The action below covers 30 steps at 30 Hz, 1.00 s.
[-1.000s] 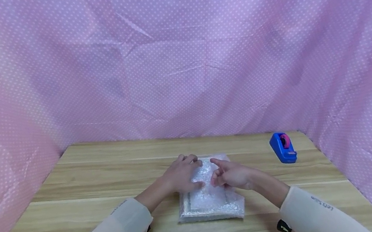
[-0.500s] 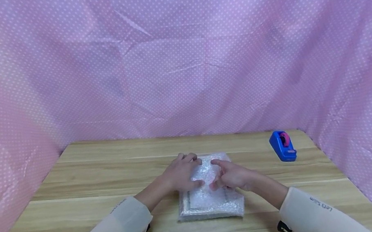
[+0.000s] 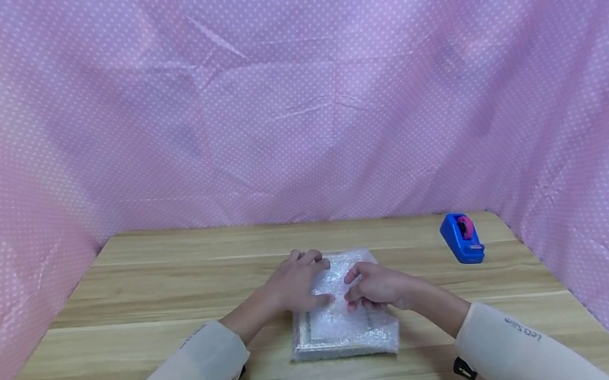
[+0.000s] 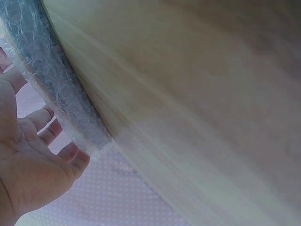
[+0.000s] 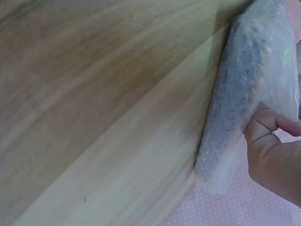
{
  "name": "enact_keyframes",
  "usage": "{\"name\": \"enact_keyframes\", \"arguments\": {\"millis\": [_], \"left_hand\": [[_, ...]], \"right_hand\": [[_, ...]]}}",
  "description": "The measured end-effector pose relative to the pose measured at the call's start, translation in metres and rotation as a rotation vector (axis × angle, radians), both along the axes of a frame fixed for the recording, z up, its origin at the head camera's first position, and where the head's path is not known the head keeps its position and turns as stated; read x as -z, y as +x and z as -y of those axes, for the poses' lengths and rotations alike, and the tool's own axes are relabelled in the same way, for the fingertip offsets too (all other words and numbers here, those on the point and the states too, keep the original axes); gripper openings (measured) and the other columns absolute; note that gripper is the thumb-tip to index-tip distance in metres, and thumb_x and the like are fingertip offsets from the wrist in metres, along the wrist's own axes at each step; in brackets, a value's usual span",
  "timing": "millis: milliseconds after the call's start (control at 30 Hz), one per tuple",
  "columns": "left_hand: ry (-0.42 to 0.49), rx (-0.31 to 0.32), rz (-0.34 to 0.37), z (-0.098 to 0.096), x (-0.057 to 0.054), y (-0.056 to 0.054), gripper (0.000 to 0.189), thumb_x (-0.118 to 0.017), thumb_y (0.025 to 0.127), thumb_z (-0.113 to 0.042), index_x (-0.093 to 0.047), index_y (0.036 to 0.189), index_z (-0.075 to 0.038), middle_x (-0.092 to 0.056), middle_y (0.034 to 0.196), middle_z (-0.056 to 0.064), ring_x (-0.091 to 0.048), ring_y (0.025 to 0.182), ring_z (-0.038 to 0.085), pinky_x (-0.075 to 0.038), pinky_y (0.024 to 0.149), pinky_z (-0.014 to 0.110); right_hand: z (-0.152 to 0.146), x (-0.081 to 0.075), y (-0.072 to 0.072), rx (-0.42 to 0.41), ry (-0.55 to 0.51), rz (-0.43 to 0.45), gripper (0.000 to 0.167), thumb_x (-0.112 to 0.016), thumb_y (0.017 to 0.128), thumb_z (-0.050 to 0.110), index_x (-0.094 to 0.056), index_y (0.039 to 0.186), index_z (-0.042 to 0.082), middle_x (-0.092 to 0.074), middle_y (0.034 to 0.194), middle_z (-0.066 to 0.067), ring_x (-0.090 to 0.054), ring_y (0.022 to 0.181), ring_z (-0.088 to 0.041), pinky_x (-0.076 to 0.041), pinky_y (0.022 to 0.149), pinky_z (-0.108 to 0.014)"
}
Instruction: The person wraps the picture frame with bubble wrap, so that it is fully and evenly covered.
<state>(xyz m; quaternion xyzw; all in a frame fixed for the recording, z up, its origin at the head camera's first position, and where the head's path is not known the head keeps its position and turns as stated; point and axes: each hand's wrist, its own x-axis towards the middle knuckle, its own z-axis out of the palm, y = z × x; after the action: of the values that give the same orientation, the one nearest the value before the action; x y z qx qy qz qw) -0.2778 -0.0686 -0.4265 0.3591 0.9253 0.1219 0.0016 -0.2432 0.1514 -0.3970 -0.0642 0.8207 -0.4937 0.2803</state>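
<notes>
A flat rectangular package in bubble wrap (image 3: 342,333) lies on the table in front of me; a pale frame-like border shows through the wrap. My left hand (image 3: 300,286) rests on its left side with spread, slightly bent fingers, the thumb lying over the top. In the left wrist view the left hand's fingertips (image 4: 80,160) lie along the wrap's edge. My right hand (image 3: 379,285) is over the package's right half, index finger and thumb bent with a gap between them. The right wrist view has the right hand (image 5: 275,160) touching the wrap. Its other fingers are partly hidden.
A blue tape dispenser (image 3: 463,240) with a pink roll stands at the table's far right. Pink dotted cloth (image 3: 280,119) hangs behind and at both sides of the wooden table (image 3: 171,268). A small black object (image 3: 464,369) shows beside the right sleeve.
My right index finger, stretched forward earlier, is now bent, and the right hand has shifted slightly over the package. The left hand and the package stay in place.
</notes>
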Motion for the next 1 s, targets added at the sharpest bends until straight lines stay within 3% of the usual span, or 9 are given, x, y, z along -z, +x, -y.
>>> {"name": "enact_keyframes", "arguments": {"millis": [100,267,400,533,733,1000], "left_hand": [[-0.004,0.0,0.003,0.0,0.0,0.0,0.069,-0.068,0.091,-0.057,-0.057,0.145,-0.015,-0.049,0.149,0.01,-0.049,0.123,0.033,-0.046,0.103,0.047],[-0.004,0.005,-0.001,0.0,0.001,0.0,0.07,-0.067,0.091,-0.058,-0.056,0.145,-0.015,-0.049,0.149,0.01,-0.049,0.123,0.033,-0.047,0.102,0.046],[-0.003,0.015,0.003,0.0,0.002,0.0,0.071,-0.065,0.092,-0.059,-0.056,0.146,-0.014,-0.049,0.149,0.011,-0.049,0.123,0.033,-0.047,0.101,0.046],[0.0,0.014,0.006,0.0,0.001,0.0,0.071,-0.064,0.092,-0.059,-0.056,0.146,-0.014,-0.048,0.15,0.011,-0.048,0.123,0.033,-0.047,0.101,0.047],[-0.006,0.008,-0.001,0.0,-0.001,0.001,0.069,-0.066,0.092,-0.057,-0.056,0.145,-0.015,-0.049,0.149,0.011,-0.048,0.124,0.033,-0.046,0.103,0.046],[-0.004,-0.002,0.007,0.0,-0.001,0.001,0.068,-0.069,0.091,-0.054,-0.057,0.145,-0.015,-0.049,0.149,0.01,-0.048,0.126,0.033,-0.045,0.104,0.047]], "right_hand": [[0.001,0.002,-0.002,0.035,0.002,0.009,0.025,-0.061,0.097,0.006,-0.047,0.117,-0.001,-0.069,0.072,-0.006,-0.041,0.053,-0.009,-0.024,0.043,-0.02],[0.005,0.007,-0.006,0.088,0.026,0.019,0.012,-0.063,0.097,0.003,-0.051,0.1,0.003,-0.065,0.064,-0.004,-0.04,0.047,-0.008,-0.024,0.04,-0.019],[0.009,0.008,-0.006,0.14,0.08,0.008,0.019,-0.066,0.093,0.001,-0.052,0.082,0.008,-0.061,0.06,-0.003,-0.038,0.045,-0.008,-0.024,0.039,-0.019],[0.014,0.008,-0.007,0.187,0.118,-0.001,0.027,-0.068,0.091,0.001,-0.05,0.073,0.01,-0.059,0.057,-0.003,-0.037,0.043,-0.007,-0.025,0.038,-0.019],[0.014,0.008,-0.007,0.194,0.111,0.006,0.032,-0.069,0.094,0.005,-0.048,0.071,0.012,-0.057,0.056,-0.002,-0.036,0.043,-0.006,-0.025,0.038,-0.019],[0.005,0.006,-0.008,0.146,0.033,0.032,0.01,-0.064,0.097,0.008,-0.065,0.088,0.003,-0.054,0.057,-0.001,-0.036,0.045,-0.006,-0.026,0.039,-0.018]]}}
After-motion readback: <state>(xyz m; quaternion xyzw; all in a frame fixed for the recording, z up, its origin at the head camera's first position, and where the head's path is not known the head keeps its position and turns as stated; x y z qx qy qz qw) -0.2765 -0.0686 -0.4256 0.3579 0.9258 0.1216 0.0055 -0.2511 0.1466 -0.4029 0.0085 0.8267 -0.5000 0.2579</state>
